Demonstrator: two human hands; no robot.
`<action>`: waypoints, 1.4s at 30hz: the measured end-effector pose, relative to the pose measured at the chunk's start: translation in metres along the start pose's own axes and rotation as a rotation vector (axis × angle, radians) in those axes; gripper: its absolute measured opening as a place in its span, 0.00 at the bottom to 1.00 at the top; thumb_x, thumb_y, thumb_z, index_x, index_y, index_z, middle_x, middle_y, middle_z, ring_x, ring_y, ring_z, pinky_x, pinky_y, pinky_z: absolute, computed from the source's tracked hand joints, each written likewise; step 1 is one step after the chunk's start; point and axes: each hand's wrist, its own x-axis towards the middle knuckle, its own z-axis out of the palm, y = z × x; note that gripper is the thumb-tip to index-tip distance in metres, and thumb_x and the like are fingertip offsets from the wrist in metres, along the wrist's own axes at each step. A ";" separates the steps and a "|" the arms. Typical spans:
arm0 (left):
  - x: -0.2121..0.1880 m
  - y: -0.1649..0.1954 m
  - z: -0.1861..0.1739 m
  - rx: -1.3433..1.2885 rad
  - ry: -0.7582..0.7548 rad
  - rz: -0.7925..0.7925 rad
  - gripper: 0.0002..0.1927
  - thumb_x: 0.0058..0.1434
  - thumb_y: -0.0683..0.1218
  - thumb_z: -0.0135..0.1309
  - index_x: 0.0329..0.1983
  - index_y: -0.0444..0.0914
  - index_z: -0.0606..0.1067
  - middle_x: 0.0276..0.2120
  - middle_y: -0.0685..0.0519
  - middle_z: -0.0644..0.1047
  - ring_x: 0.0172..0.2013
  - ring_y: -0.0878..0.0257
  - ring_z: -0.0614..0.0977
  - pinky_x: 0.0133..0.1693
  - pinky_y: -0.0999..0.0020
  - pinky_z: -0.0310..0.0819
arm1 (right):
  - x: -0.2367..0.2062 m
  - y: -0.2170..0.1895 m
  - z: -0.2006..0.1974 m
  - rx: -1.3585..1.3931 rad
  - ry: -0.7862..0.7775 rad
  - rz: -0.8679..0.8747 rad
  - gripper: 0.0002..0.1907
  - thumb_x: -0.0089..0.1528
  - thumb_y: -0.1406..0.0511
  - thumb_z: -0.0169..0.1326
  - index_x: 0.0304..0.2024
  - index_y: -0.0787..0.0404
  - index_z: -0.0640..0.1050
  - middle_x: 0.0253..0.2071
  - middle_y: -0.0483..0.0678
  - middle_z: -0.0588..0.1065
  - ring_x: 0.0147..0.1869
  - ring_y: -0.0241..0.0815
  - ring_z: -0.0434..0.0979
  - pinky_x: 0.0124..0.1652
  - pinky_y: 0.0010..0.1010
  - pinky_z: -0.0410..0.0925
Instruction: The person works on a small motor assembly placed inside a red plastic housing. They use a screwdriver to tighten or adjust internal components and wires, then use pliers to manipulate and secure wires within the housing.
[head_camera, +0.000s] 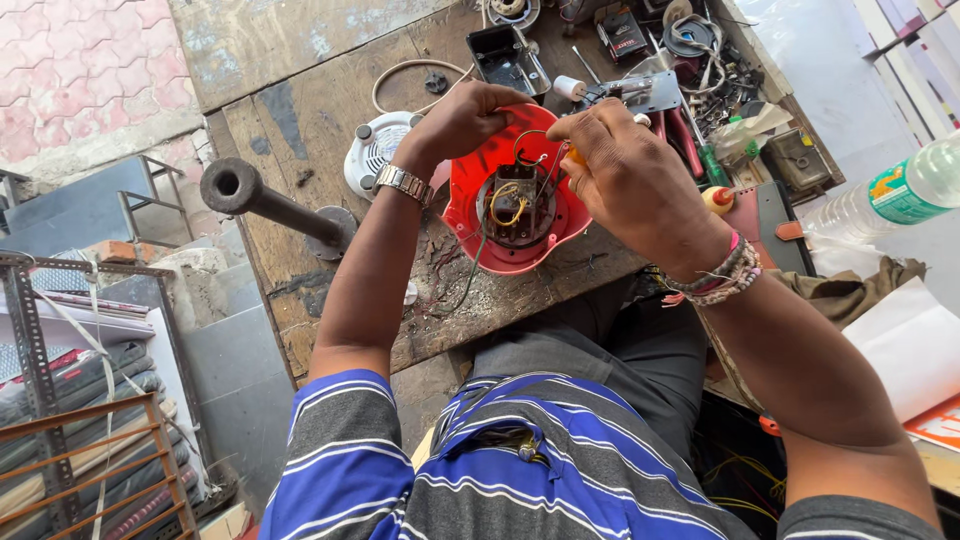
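A round red plastic appliance housing (470, 225) stands on the wooden workbench (300, 110), open side up, with a dark motor block and yellow and green wires (515, 205) inside. My left hand (460, 118) grips the housing's far rim. My right hand (625, 170) is closed over the right side, fingers pinched on a small yellow-handled tool or wire end at the wires; most of it is hidden by the fingers.
A white round vented cover (375, 150) lies left of the housing. A thick metal pipe on a flange (250, 195) sticks out at the bench's left edge. Tools, a black box (505, 60), cables and red-handled pliers (680, 130) crowd the back right. A plastic bottle (895, 190) lies at right.
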 end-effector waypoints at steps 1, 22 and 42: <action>0.000 0.000 0.000 -0.003 0.001 0.012 0.17 0.67 0.41 0.53 0.60 0.42 0.77 0.42 0.55 0.86 0.32 0.71 0.83 0.35 0.73 0.81 | -0.001 0.001 0.002 0.015 -0.005 0.012 0.16 0.66 0.71 0.59 0.56 0.63 0.74 0.47 0.56 0.71 0.42 0.53 0.78 0.40 0.39 0.73; 0.003 -0.006 0.002 0.060 0.032 0.153 0.18 0.66 0.40 0.54 0.59 0.40 0.77 0.44 0.52 0.85 0.39 0.71 0.86 0.41 0.73 0.82 | -0.001 0.000 -0.005 0.049 0.000 0.068 0.15 0.68 0.69 0.59 0.56 0.61 0.74 0.48 0.55 0.72 0.45 0.52 0.79 0.42 0.40 0.73; 0.000 0.001 0.001 0.098 0.046 0.170 0.17 0.66 0.41 0.55 0.59 0.41 0.78 0.44 0.52 0.85 0.38 0.69 0.86 0.40 0.71 0.83 | 0.010 -0.009 -0.009 -0.056 -0.036 0.100 0.15 0.68 0.64 0.59 0.55 0.62 0.74 0.46 0.55 0.74 0.37 0.45 0.80 0.33 0.32 0.74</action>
